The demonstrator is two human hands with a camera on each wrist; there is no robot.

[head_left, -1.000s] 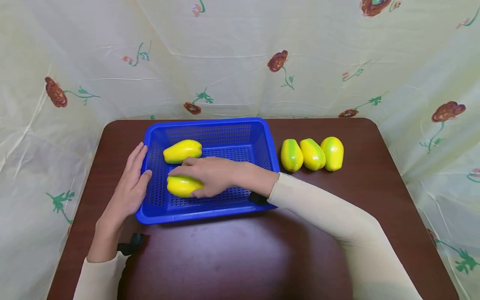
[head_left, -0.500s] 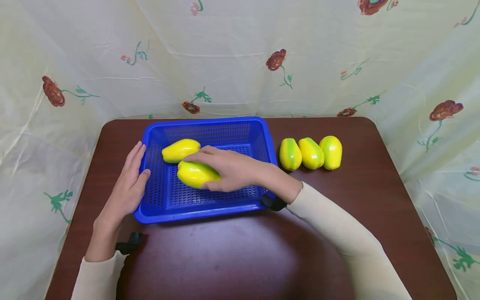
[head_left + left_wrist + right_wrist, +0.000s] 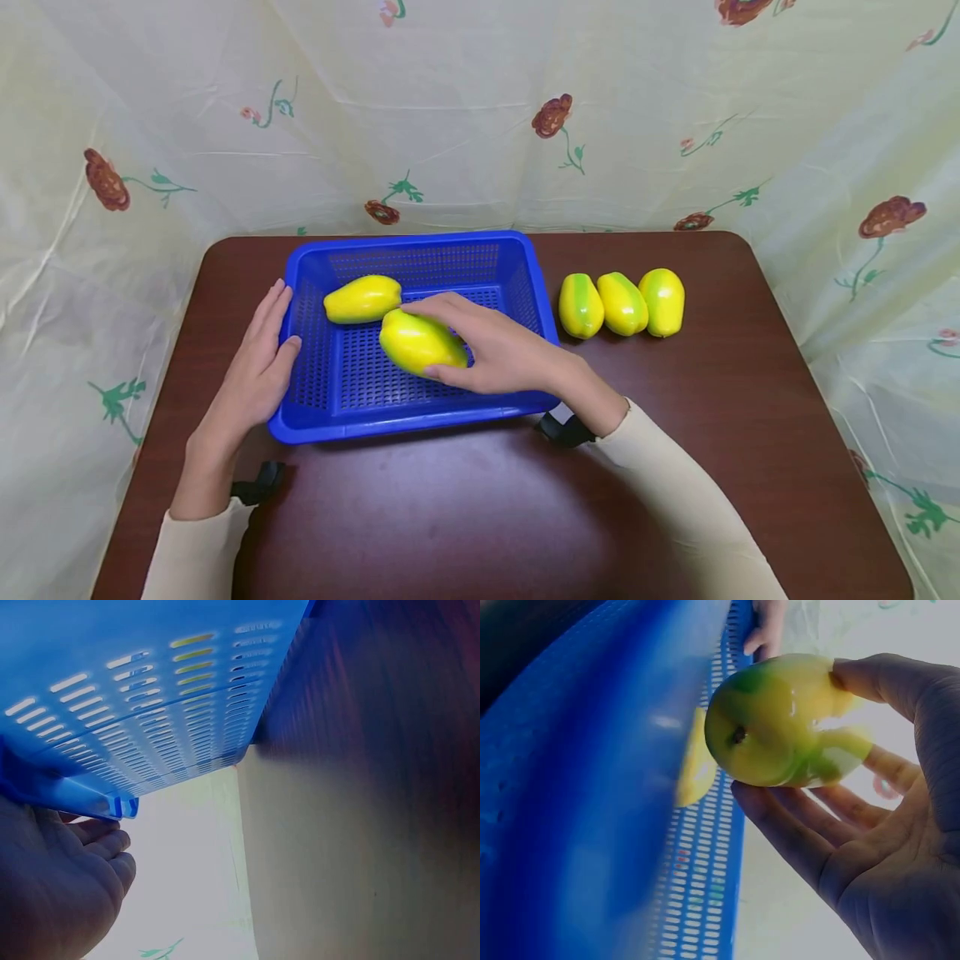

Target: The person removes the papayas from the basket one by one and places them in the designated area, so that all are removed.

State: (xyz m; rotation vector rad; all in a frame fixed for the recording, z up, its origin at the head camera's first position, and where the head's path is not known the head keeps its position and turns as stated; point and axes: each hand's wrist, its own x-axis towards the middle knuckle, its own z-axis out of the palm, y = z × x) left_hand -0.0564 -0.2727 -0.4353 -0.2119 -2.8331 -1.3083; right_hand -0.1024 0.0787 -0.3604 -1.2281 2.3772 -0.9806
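In the head view my right hand (image 3: pixel 498 346) holds a yellow papaya (image 3: pixel 422 343) above the blue basket (image 3: pixel 450 421). The right wrist view shows thumb and fingers on opposite sides of this papaya (image 3: pixel 780 724), which has green patches and a dark stem spot. Another yellow papaya (image 3: pixel 363 299) lies in the basket, towards its back left. My left hand (image 3: pixel 255 367) rests against the basket's left rim with its fingers extended. From the left wrist, this hand (image 3: pixel 64 877) appears below the rim, outside the slotted wall (image 3: pixel 172 697).
Three yellow-green papayas, a left one (image 3: pixel 581 306), a middle one (image 3: pixel 623 304) and a right one (image 3: pixel 662 302), sit in a row right of the basket. They stand on the dark brown table (image 3: pixel 420 517). A flowered curtain (image 3: pixel 465 117) hangs behind the table and at both sides.
My right hand has lifted the papaya from the basket's floor and carried it to the right and slightly back. The left hand has stayed at the rim.
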